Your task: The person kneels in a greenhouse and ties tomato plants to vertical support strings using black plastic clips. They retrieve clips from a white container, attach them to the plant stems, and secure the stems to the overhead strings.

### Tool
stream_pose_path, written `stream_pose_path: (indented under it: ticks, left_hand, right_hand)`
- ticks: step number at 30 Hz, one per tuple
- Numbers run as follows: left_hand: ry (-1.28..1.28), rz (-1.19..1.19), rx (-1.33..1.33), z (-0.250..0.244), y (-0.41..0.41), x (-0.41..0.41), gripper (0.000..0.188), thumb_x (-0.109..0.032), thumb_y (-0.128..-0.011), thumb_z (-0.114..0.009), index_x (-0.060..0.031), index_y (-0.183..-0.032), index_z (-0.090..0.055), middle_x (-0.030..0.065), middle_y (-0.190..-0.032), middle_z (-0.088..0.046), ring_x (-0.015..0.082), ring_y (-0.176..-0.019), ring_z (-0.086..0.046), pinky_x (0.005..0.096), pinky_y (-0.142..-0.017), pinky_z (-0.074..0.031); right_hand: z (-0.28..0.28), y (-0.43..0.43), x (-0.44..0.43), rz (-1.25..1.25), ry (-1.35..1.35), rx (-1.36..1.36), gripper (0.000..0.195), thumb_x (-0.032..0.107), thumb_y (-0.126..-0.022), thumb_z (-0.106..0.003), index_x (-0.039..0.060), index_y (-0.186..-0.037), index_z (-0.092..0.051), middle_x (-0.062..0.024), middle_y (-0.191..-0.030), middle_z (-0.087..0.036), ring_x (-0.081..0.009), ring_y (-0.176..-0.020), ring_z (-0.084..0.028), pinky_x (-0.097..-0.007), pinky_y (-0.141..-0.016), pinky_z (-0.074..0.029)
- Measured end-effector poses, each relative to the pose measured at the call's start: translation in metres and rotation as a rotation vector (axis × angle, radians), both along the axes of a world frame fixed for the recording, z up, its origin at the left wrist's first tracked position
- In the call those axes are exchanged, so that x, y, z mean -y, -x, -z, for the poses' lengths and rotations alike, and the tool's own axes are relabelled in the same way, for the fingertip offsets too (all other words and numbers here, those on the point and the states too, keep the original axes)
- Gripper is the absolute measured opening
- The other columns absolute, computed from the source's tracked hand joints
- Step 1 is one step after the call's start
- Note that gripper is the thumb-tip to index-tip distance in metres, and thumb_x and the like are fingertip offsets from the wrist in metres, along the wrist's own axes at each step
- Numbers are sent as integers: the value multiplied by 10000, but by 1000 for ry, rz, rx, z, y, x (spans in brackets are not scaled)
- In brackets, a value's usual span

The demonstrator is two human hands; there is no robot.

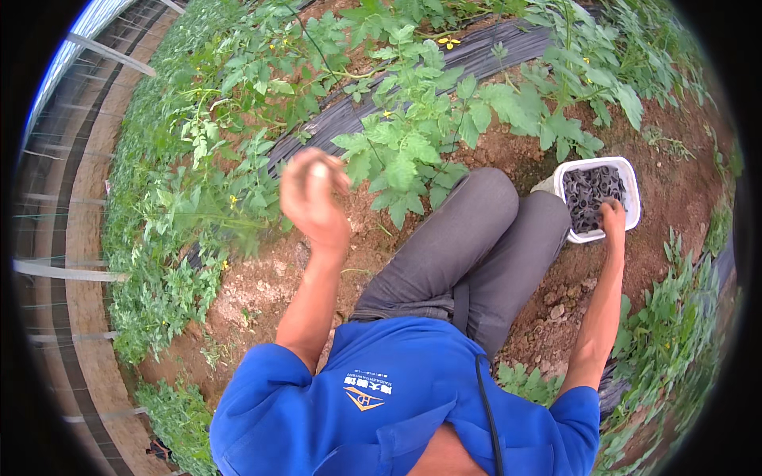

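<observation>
My right hand (612,215) reaches into a white plastic bucket (634,196) and touches the dark plastic clips (586,193) heaped inside; whether its fingers pinch one cannot be told. Raised on the left is my left hand (315,190), blurred, its fingers curled; what it may hold is hidden. Beside that hand grow leafy tomato plants (411,149) with small yellow flowers. A thin dark string (312,44) runs down into the foliage.
Black plastic mulch film (476,52) lies under the plants. My bent knees (488,196) rest between the bucket and the foliage. More plants (673,321) stand at the right. Pale poles (71,272) and a greenhouse wall edge the far left.
</observation>
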State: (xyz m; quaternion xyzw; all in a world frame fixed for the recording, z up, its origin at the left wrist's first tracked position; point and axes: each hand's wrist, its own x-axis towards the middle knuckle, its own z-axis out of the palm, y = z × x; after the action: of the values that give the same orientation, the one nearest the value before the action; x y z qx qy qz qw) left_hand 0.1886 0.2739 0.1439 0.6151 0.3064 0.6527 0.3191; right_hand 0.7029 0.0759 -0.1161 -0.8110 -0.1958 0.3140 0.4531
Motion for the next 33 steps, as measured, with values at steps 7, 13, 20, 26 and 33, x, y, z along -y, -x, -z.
stream_pose_path:
  ticks: [7, 13, 20, 26, 33]
  left_hand:
    - [183, 404, -5, -29, -21, -99, 629, -225, -959, -601, 32, -1445, -297, 212, -1381, -488, 283, -1255, -520, 415, -1029, -432]
    - [402, 584, 159, -7, -4, -38, 303, -193, -976, -601, 19, -1192, -604, 46, -818, -635, 137, -709, -593, 293, -634, -485]
    - [806, 884, -187, 21, 47, 61, 418, -230, -915, -675, -37, -1274, -583, 27, -738, -603, 62, -572, -485, 203, -490, -395]
    - [457, 807, -611, 11, -35, 88, 523, -190, -906, -680, -54, -1377, -497, 42, -935, -670, 68, -673, -565, 263, -620, -493]
    - [311, 533, -890, 36, -33, 91, 349, -185, -938, -642, -22, -1245, -613, 74, -879, -697, 97, -768, -646, 297, -681, -521]
  right_hand:
    - [-85, 65, -44, 111, -506, -239, 308, 267, -917, -667, 35, -1116, -640, -4, -867, -605, -102, -658, -546, -208, -524, -401]
    - [-75, 44, -32, 179, -258, -101, 337, 282, -888, -671, 11, -1089, -681, -39, -907, -669, -127, -682, -586, -242, -576, -457]
    - [-151, 104, -33, -342, -422, -176, 510, 163, -823, -712, -11, -1272, -546, -43, -993, -629, -85, -767, -529, -232, -652, -426]
    - [-239, 257, -47, -779, -572, -205, 569, 30, -800, -734, -14, -1313, -493, -89, -1159, -572, -115, -971, -559, -256, -810, -485]
    - [-214, 301, -49, -580, -560, -271, 540, 103, -830, -748, -10, -1302, -511, -89, -1109, -609, -108, -883, -595, -252, -733, -508]
